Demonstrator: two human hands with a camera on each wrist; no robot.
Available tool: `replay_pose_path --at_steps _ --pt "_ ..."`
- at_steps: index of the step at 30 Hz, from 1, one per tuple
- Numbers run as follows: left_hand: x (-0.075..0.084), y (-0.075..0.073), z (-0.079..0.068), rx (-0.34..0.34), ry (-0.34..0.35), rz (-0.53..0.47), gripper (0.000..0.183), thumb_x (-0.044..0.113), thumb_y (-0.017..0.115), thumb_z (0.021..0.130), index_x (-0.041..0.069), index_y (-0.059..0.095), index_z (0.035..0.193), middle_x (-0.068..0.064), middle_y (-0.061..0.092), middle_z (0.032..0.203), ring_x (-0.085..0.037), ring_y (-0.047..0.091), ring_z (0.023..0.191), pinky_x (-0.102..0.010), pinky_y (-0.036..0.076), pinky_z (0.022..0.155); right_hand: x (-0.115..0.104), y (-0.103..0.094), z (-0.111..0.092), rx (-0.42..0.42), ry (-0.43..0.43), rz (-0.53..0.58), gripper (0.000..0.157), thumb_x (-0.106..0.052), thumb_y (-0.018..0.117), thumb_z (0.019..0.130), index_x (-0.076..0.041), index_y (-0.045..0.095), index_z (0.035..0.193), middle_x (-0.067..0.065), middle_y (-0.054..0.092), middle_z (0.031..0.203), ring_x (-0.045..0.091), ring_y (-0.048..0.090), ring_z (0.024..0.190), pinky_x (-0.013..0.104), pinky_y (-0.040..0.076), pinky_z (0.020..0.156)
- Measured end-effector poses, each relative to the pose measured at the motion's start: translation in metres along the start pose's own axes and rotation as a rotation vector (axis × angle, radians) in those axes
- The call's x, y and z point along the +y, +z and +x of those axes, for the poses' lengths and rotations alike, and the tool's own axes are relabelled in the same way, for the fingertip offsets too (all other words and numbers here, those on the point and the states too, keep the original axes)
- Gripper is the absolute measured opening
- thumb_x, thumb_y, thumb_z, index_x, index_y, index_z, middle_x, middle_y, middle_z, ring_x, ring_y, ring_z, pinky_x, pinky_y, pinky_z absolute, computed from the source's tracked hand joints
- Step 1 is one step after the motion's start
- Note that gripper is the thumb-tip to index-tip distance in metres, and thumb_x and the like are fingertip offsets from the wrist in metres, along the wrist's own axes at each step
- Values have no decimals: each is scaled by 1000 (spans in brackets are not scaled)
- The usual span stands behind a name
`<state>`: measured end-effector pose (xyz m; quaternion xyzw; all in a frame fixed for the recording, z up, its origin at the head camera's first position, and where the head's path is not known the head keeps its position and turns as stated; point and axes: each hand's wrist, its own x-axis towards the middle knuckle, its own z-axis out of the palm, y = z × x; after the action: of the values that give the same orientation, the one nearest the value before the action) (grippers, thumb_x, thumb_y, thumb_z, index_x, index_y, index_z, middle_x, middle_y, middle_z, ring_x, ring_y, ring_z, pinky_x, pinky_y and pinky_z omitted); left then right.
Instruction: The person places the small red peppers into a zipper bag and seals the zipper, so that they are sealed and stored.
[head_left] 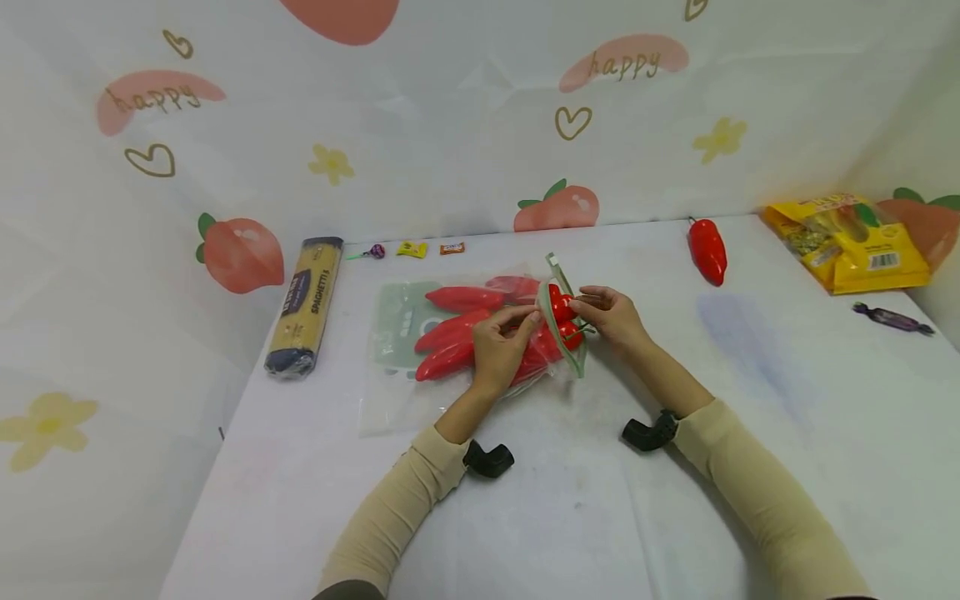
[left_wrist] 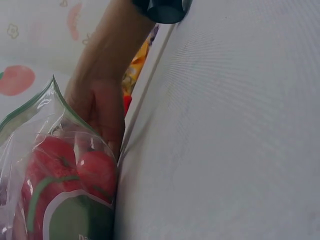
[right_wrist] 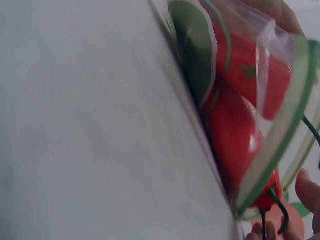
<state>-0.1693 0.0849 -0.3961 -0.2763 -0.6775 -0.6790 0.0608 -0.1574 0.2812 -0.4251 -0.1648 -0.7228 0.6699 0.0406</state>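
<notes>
A clear zip bag (head_left: 390, 408) with a pale green print lies on the table, holding several red chili peppers (head_left: 442, 360). Its green-edged mouth gapes toward the right. My left hand (head_left: 498, 350) pinches the bag's upper layer near the mouth, thumb and forefinger close together. At the opening, my right hand (head_left: 611, 317) has thumb and fingers on the end of a red pepper (head_left: 560, 305). Another pepper (right_wrist: 232, 135) sits just below, its green stem poking out past the zip strip (right_wrist: 280, 135). The left wrist view shows peppers (left_wrist: 95, 170) through the plastic.
A spaghetti pack (head_left: 306, 308) lies left of the bag. Behind are a lollipop (head_left: 377, 251), a yellow candy (head_left: 412, 249) and an orange candy (head_left: 452, 248). To the right lie a loose red pepper (head_left: 707, 252), a yellow snack bag (head_left: 847, 242) and a purple-wrapped candy (head_left: 892, 319).
</notes>
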Motion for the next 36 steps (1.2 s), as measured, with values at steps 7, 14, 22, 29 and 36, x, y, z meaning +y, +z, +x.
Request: replay_pose_path --at_steps 7,14,22,29,36 --pt "-3 -2 1 7 0 -22 17 3 63 84 -9 68 94 -23 69 90 -25 67 78 -22 55 70 -6 -50 8 127 -121 218 40 -21 60 88 0 52 121 -10 65 97 5 58 95 9 47 81" --pt "-5 -4 0 3 1 -38 17 2 63 84 -10 67 95 -24 69 90 -30 68 81 -27 55 73 -18 -119 40 362 -279 459 26 2 63 82 -6 66 106 -6 69 90 4 62 87 10 48 79" --pt "-5 -1 0 0 7 -42 15 1 63 83 -10 67 94 -24 69 89 -30 67 79 -27 56 71 -20 -169 65 476 9 218 71 -19 60 87 -22 21 146 -11 19 153 2 14 140 13 12 110" --pt "-4 1 -2 -11 -1 -64 16 0 63 84 -11 67 94 -25 68 89 -35 66 80 -25 55 71 -7 -172 74 469 136 -140 76 -22 54 90 -20 5 148 -3 7 155 11 10 142 22 12 113" --pt "-6 -1 0 -1 7 -68 16 0 62 84 -12 67 93 -26 68 88 -34 67 79 -24 55 70 -1 -168 75 392 148 -303 72 -32 48 92 -9 7 146 12 12 153 26 13 142 36 12 116"
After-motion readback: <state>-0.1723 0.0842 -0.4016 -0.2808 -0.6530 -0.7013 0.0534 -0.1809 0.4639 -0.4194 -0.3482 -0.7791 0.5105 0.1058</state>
